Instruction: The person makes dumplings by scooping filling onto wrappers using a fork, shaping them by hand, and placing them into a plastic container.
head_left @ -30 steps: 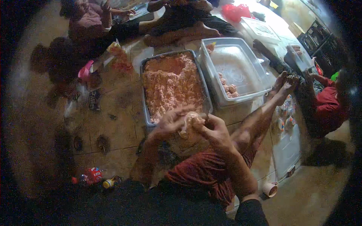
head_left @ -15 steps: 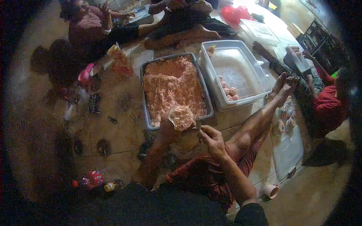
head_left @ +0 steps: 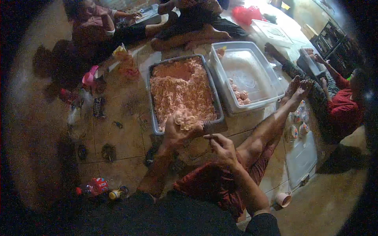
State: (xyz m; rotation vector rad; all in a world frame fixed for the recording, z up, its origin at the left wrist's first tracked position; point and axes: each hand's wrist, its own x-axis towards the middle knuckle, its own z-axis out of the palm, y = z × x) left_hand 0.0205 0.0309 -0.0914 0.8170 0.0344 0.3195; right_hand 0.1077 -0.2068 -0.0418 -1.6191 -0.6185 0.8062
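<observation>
Left hand: left hand [head_left: 175,131] turned palm-up, fingers curled as a loose cup under a lump of mixture [head_left: 185,119]; whether a wrapper lies beneath, cannot tell.
Right hand: right hand [head_left: 224,148] just to the right and nearer; thumb and fingers pinched together on the thin handle of a small utensil [head_left: 209,128]. Its dark head points away, close by the left hand; fork or spoon, cannot tell.
Lump: in the left palm, above the near edge of the tub.
Step in hand: looks like portioning and shaping, utensil working on the palmed lump.
Next move calls for: probably a steady left cup and light, short strokes from the utensil, so nothing spills over the fingers.
Tub: grey-rimmed tub [head_left: 213,84] of pinkish mince [head_left: 177,86], scooped lower at the far end.
Clear box: clear plastic box [head_left: 252,74] right of the tub; rounded pieces [head_left: 241,95] bunched along its near-left side, more at the far-left corner.
Near floor: mug [head_left: 283,200] to the right, red-labelled bottle [head_left: 97,186] to the left.
Far right: person in a red top [head_left: 346,106], hand at another box [head_left: 313,63].
</observation>
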